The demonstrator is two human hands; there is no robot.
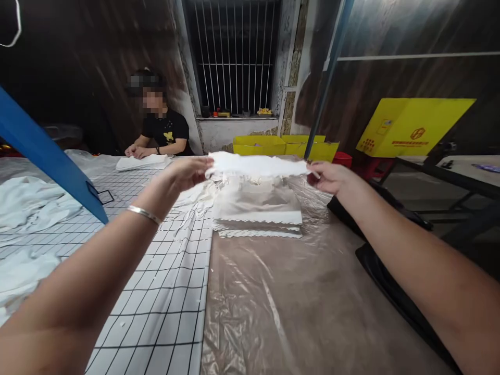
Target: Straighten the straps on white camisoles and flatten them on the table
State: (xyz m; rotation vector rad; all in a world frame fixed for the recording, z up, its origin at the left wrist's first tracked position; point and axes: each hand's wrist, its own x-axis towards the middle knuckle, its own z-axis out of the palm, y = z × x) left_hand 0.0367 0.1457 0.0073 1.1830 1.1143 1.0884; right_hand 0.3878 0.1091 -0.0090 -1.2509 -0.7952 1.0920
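My left hand (186, 172) and my right hand (327, 177) each pinch one end of a white cloth (258, 165) with a scalloped edge, stretched flat between them above the table. Right below it lies a stack of folded white cloths (258, 213) on clear plastic sheeting (297, 302). A silver bangle (144, 213) circles my left wrist.
A black-and-white grid cloth (156, 291) covers the table's left half, with loose white fabric (31, 208) on it. A blue panel (47, 156) slants in from the left. A person in a black shirt (164, 130) sits across with a folded white cloth (140, 162). Yellow bins (281, 146) stand behind.
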